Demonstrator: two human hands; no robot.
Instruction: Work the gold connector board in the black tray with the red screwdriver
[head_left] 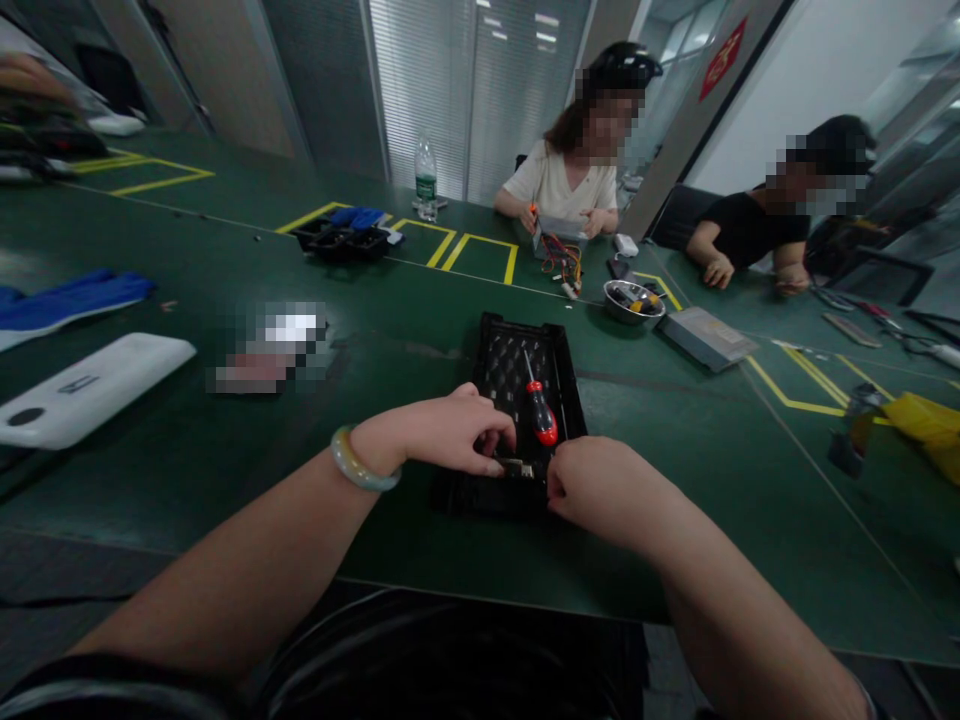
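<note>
A black plastic casing (571, 372) with a patterned inner floor lies lengthwise before me on the green table. Inside it rests a red and black screwdriver (541, 412), its tip pointing away from me. My left hand (457, 435) reaches over the casing's left side, fingers curled and thumb beside a small part with metal connectors (519, 468) at the near end. Closed at the near right corner is my right hand (600, 490); whatever its fingers grip is hidden. Both hands cover parts of the casing's near edges.
To the left lie a white panel (97, 390), a blue glove (75, 297) and a blurred-out item (270, 350). Farther back are a black tray (341, 243), a water bottle (426, 180), a metal bowl (634, 302) and a grey box (705, 337). Two people sit across the table.
</note>
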